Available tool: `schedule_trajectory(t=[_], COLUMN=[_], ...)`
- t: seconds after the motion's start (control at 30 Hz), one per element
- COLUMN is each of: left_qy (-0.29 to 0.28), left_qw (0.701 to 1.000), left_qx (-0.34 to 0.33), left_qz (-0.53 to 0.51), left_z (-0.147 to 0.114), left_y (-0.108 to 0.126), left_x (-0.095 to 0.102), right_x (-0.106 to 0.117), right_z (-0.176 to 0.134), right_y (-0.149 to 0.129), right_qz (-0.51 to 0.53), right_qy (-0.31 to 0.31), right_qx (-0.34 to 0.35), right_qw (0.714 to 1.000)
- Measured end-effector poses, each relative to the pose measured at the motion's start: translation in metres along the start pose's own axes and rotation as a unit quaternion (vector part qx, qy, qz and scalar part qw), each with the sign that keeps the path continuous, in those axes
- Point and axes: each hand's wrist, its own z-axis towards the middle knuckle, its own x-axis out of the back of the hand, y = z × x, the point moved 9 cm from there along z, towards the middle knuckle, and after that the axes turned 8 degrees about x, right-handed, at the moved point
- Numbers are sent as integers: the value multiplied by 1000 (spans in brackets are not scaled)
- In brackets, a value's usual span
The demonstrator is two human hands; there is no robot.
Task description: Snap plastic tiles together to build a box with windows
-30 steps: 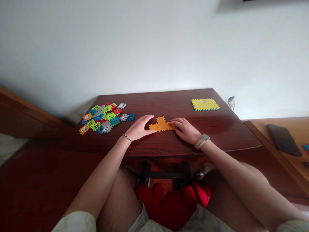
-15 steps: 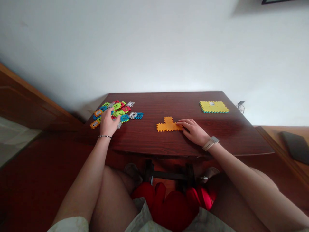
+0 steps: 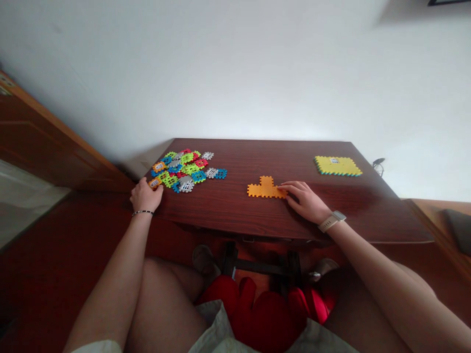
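My left hand point(image 3: 145, 197) is at the near left of a pile of interlocking tiles point(image 3: 190, 169) with gear-like edges. Its fingers curl at an orange window tile point(image 3: 155, 183) on the pile's border; part of that tile is hidden by the hand. Flat orange interlocking tiles point(image 3: 266, 187), joined into an upside-down T, lie mid-table. The outstretched fingertips of my right hand point(image 3: 305, 200) rest on the right end of this shape, with the thumb apart on the near side.
A yellow notched slab with a teal underside point(image 3: 337, 166) lies at the right back of the dark wooden table point(image 3: 235, 215). Behind stands a white wall point(image 3: 250, 73). A wooden door point(image 3: 40, 132) is at left, and a black cable point(image 3: 378, 165) hangs by the right edge.
My left hand has moved left and toward me, from over the pile to its edge. A grey window tile at the pile's front now shows fully. My right hand stays on the orange shape.
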Motion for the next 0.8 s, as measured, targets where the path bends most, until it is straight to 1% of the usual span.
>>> schedule_trajectory(t=[0.07, 0.23, 0.33, 0.43, 0.5, 0.63, 0.7, 0.8], left_qy=[2, 34, 51, 52, 48, 31, 17, -17], left_qw=[1000, 993, 988, 981, 975, 961, 954, 939], left_qx=[-13, -83, -110, -124, -142, -197, -220, -260], left_qz=[-11, -71, -99, -141, -162, -190, -204, -224], left_z=[4, 7, 3, -5, -13, -31, -41, -56], left_y=[-3, -1, 4, 14, 26, 59, 77, 104], left_x=[-2, -2, 3, 9, 14, 18, 16, 7], right_x=[0, 1, 2, 2, 2, 1, 1, 0], right_z=[1, 1, 2, 2, 2, 2, 1, 1], right_y=[0, 0, -1, -1, -1, 1, 1, 1], right_qz=[-1, 2, 6, 6, 6, 9, 8, 7], right_qy=[-2, -1, -1, -1, 0, 3, 3, 3], right_qx=[-2, -6, -6, -5, -6, -9, -8, -7], right_qw=[1000, 1000, 1000, 1000, 1000, 1000, 1000, 1000])
